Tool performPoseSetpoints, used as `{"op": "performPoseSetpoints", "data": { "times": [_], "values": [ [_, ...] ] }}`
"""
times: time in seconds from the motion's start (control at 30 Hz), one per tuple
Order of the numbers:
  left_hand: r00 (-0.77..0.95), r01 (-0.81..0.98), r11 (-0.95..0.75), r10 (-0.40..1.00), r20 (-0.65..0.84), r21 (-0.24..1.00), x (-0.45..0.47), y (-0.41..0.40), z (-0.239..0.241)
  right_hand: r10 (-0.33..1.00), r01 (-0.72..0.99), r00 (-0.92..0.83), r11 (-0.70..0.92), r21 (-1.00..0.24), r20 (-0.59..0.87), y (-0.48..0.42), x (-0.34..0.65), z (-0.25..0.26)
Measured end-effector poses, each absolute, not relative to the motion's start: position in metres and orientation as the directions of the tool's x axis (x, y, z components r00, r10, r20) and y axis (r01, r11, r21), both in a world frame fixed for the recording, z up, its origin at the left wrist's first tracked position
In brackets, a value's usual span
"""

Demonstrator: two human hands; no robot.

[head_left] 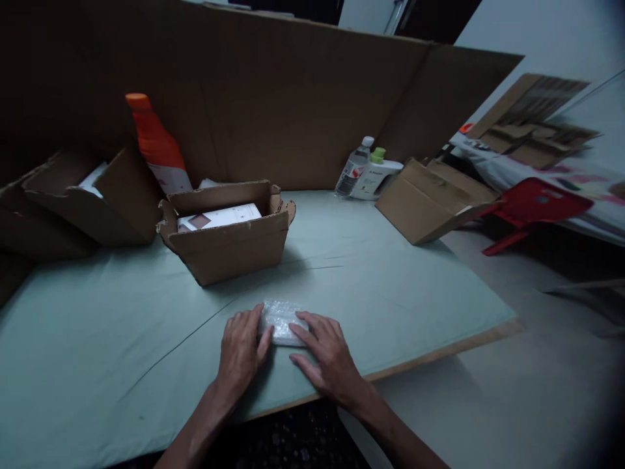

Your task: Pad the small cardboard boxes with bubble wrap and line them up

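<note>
A small parcel wrapped in bubble wrap (281, 320) lies on the pale green table cover (371, 286) near the front edge. My left hand (240, 352) rests flat against its left side, fingers stretched over its edge. My right hand (326, 355) lies flat on its right side, fingers spread and pressing on the wrap. Neither hand lifts the parcel. Behind it stands an open cardboard box (229, 238) with a white flat item (219, 217) inside.
An orange-capped bottle (159, 146) stands behind the box. Another open carton (83, 202) sits at far left, a closed-looking carton (430, 198) at right. A water bottle (352, 169) and white dispenser (375, 177) stand by the tall cardboard wall (293, 98). A red chair (537, 205) is beyond the table.
</note>
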State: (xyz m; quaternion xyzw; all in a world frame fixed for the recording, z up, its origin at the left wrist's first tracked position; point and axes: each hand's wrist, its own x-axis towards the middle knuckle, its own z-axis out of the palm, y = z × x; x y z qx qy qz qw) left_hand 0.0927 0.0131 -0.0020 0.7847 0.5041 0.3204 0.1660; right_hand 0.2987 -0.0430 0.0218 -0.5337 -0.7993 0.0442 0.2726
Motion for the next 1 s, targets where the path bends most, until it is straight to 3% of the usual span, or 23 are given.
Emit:
{"op": "performPoseSetpoints", "data": {
  "times": [0.1,0.23,0.33,0.43,0.67,0.8,0.9,1.0],
  "values": [
    [0.186,0.603,-0.299,0.954,0.235,0.739,0.093,0.011,0.0,0.884,0.813,-0.264,0.419,-0.404,0.386,-0.034,0.297,0.012],
    [0.027,0.311,-0.004,1.0,-0.005,0.95,0.088,-0.004,-0.001,0.922,0.693,-0.051,0.31,-0.651,0.384,-0.022,0.293,0.007],
    [0.042,0.081,0.117,0.992,-0.121,0.99,0.085,-0.009,-0.003,0.967,0.558,-0.07,0.242,-0.794,0.246,-0.022,0.286,0.014],
    [0.115,0.03,0.201,0.972,-0.204,0.979,0.085,-0.007,0.001,0.965,0.454,-0.182,0.251,-0.855,0.187,-0.027,0.282,0.022],
    [0.229,0.044,0.118,0.965,-0.125,0.992,0.086,0.001,0.016,0.978,0.17,-0.207,0.059,-0.984,0.023,-0.028,0.288,0.03],
    [0.293,-0.062,0.102,0.953,-0.08,0.993,0.077,0.032,0.019,0.994,0.216,-0.104,0.003,-0.976,-0.019,-0.011,0.289,0.045],
    [0.169,-0.11,0.117,0.981,-0.098,0.987,0.066,0.062,0.013,0.997,0.263,-0.007,0.076,-0.962,0.077,0.012,0.296,0.08],
    [0.02,-0.059,0.11,0.994,-0.109,0.992,0.059,0.079,0.002,0.959,0.402,0.046,0.239,-0.884,0.281,0.045,0.302,0.13]
  ]
}}
